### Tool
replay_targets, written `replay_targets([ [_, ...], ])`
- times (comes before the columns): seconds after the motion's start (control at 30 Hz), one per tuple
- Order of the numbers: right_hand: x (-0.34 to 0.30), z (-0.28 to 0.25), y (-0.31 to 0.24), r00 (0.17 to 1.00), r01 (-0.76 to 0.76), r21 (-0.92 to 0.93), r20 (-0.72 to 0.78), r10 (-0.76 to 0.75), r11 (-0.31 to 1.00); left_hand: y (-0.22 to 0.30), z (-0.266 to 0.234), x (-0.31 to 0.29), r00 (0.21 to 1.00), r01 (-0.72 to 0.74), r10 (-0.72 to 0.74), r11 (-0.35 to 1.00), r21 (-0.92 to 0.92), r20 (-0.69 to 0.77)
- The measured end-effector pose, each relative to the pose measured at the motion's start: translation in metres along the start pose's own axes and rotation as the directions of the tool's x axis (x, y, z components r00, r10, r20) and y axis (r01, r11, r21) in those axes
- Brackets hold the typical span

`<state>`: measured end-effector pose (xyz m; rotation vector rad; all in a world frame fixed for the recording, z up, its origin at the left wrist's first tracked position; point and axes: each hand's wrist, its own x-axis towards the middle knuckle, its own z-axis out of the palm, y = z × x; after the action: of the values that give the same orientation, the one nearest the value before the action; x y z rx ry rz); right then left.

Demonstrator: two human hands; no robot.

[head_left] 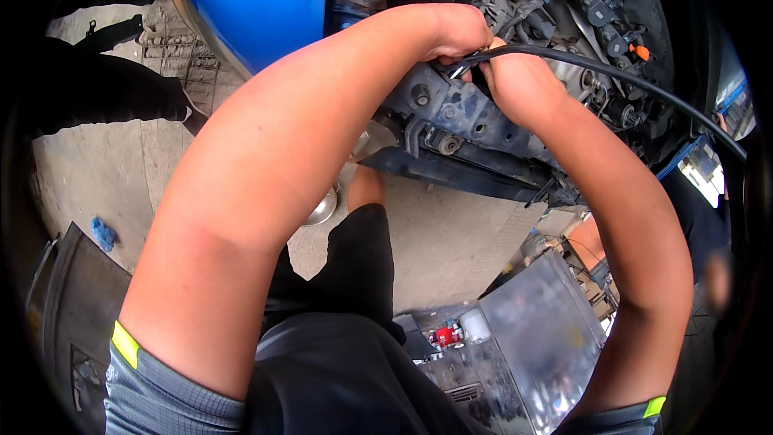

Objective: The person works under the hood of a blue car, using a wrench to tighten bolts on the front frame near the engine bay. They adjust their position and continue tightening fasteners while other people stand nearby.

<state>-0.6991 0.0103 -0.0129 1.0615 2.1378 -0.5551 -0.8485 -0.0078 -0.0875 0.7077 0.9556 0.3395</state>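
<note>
My left hand (460,32) and my right hand (523,87) meet over the front edge of an open engine bay, fingers closed. Between them runs a long black rubber strip or hose (628,76), both hands pinching it near one end. From there it arches over my right wrist and off toward the right edge. A small shiny metal piece (458,72) shows just below my left fingers; its kind is unclear. Under the hands lies a dirty grey metal crossmember (463,109) with bolts and holes. My fingertips are partly hidden behind the knuckles.
Engine parts and hoses (592,12) crowd the bay beyond my right hand. A blue body panel (254,4) curves at the upper left. Dark-clothed legs (113,84) stand at left. A round metal dish (324,208), grey panels (547,338) and a white container (475,326) lie lower down.
</note>
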Motion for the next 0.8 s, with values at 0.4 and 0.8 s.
replay_targets([
  [0.4, -0.009, -0.052, -0.059, 0.917, -0.206, -0.264, 0.285, 0.280, 0.942, -0.002, -0.003, -0.005, 1.000, -0.017, 0.017, 1.000, 0.006, -0.009],
  [0.8, 0.006, 0.018, 0.024, 0.992, 0.122, 0.082, -0.052, -0.118, 0.989, 0.004, -0.002, -0.009, 1.000, 0.006, -0.005, 1.000, 0.011, -0.018],
])
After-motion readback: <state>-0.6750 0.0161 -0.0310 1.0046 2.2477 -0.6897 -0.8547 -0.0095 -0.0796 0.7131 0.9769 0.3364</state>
